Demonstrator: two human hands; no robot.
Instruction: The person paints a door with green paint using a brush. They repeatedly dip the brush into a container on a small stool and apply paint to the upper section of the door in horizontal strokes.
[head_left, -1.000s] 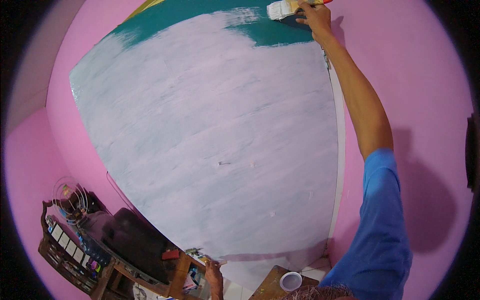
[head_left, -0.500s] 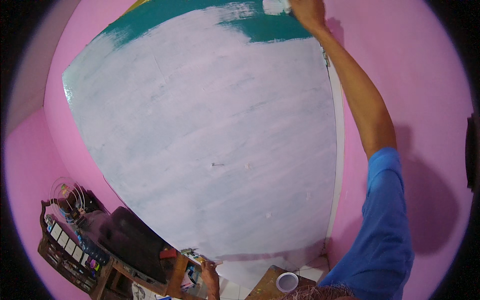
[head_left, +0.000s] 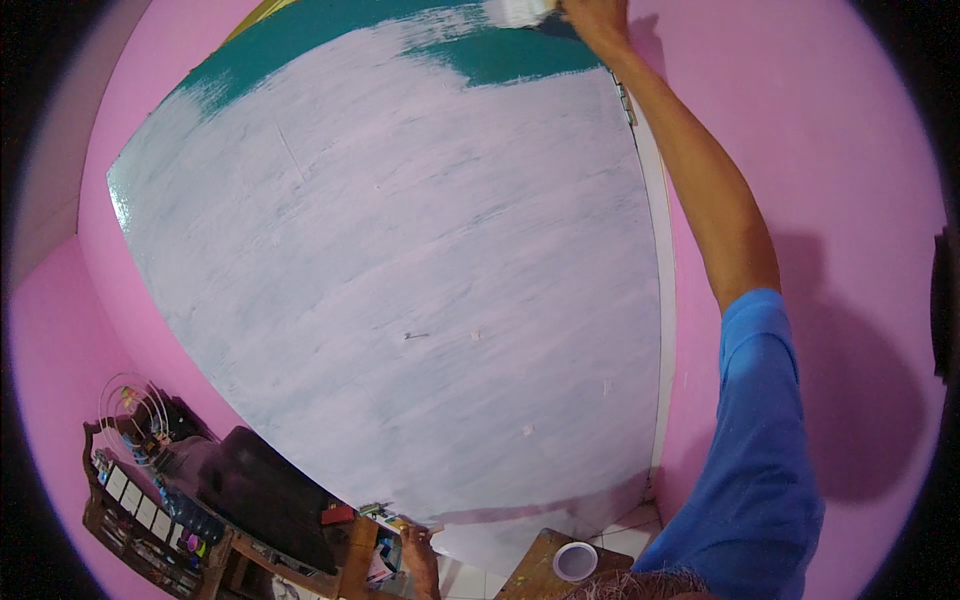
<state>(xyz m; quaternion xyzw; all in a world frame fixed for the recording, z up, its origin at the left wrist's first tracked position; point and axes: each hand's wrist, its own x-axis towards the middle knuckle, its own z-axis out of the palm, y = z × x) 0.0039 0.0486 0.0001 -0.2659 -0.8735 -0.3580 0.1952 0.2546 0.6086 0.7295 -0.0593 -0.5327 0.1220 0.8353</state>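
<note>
A large door (head_left: pixel 400 250) fills the middle, coated in streaky white paint with a band of teal along its top. High on it, my right hand (head_left: pixel 597 22) is closed around a wide paintbrush (head_left: pixel 518 12), its white bristles against the teal band; the handle is mostly hidden by my fingers. Down at the door's lower left edge, my left hand (head_left: pixel 419 560) is closed on the edge, with a finger or thumb lying over the painted face. A metal handle or latch (head_left: pixel 375 511) sits just beside it.
Hinges (head_left: pixel 625 103) and a white frame (head_left: pixel 662 260) border the door on the right, beside a pink wall (head_left: pixel 850 150). Below stands a wooden stool (head_left: pixel 530 575) with a round white paint container (head_left: pixel 575 562). Dark furniture (head_left: pixel 265 485) and a wire fan guard (head_left: pixel 135 415) are at lower left.
My right hand and the brush have moved left along the teal band, leaving fresh white there. The whole view has shifted slightly. My left hand stays at the door's edge.
</note>
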